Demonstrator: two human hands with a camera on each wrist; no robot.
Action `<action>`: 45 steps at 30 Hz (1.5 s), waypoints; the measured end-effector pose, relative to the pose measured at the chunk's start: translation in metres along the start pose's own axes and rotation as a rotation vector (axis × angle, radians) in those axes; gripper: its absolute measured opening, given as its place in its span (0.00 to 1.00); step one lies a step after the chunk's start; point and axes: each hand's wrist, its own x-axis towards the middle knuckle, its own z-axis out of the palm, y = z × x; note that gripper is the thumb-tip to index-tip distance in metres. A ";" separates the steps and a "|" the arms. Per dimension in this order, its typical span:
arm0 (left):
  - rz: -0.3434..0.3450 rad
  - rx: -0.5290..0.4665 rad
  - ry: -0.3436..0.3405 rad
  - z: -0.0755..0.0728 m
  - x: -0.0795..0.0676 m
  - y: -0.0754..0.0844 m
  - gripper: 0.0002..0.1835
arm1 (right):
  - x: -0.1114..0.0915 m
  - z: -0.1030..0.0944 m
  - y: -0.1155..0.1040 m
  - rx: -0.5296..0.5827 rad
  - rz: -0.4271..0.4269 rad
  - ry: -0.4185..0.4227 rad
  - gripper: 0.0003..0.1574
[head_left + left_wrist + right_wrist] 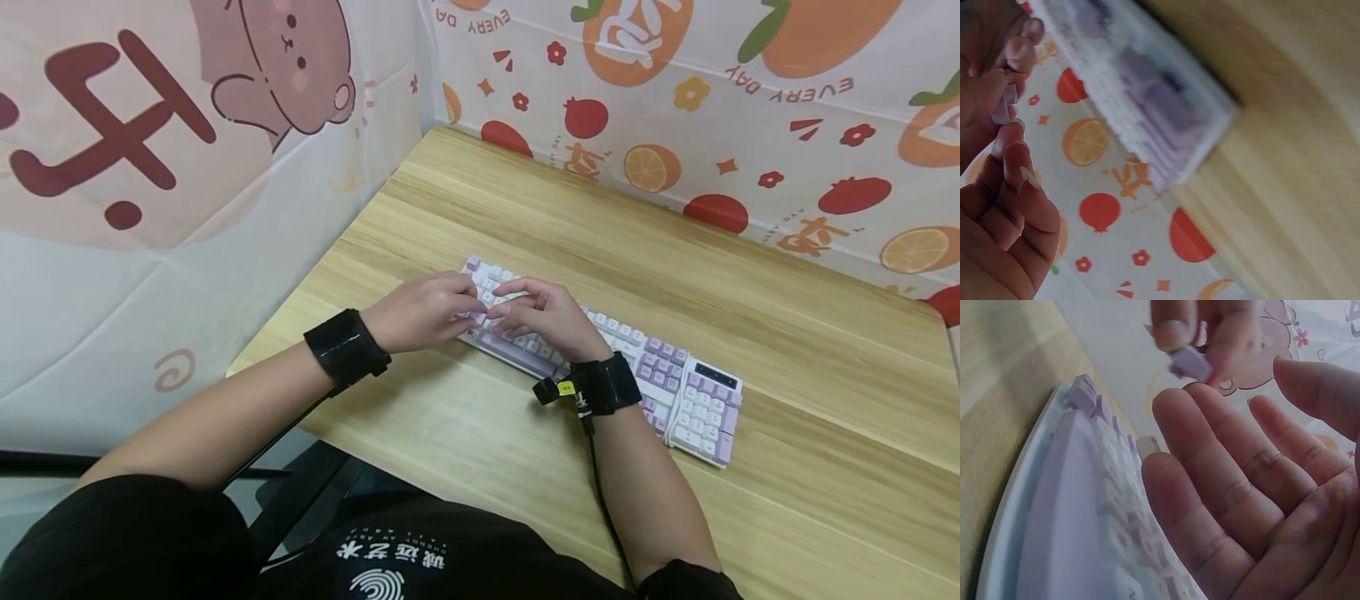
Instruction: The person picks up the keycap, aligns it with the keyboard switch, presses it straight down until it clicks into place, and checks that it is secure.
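Note:
A white and purple keyboard (626,337) lies on the wooden table under both hands. Above its left end, my left hand (431,310) pinches a small purple keycap (1191,362) between thumb and fingers; the keycap (1004,107) also shows in the left wrist view. My right hand (543,317) hovers over the keys close beside it, fingers relaxed and slightly bent. In the right wrist view, the right palm (1297,531) faces the camera with its fingertips just below the keycap. Blur softens the keyboard corner (1191,131) in the left wrist view.
A white cable (678,400) wraps around the keyboard near its number pad. Fruit-printed cloth (675,100) hangs behind the table (825,375), and a bear-printed cloth (247,192) hangs along the left. Black bands with cords circle both wrists.

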 end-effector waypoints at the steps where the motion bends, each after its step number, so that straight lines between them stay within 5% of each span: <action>1: -0.005 0.005 -0.005 0.001 -0.002 -0.002 0.08 | 0.000 -0.001 0.000 -0.004 0.001 -0.001 0.24; 20: -0.046 0.023 -0.085 0.025 -0.012 -0.011 0.05 | 0.001 -0.003 0.003 -0.100 -0.018 0.014 0.19; 34: -0.035 0.046 -0.061 0.030 -0.009 -0.009 0.04 | 0.004 -0.001 0.006 -0.177 0.013 0.028 0.18; 39: -0.096 -0.013 -0.108 0.029 -0.007 -0.012 0.03 | 0.004 0.000 0.006 -0.206 0.006 0.029 0.18; 45: -0.251 -0.211 -0.184 0.029 -0.001 -0.023 0.01 | 0.003 0.000 0.006 -0.227 0.004 0.025 0.17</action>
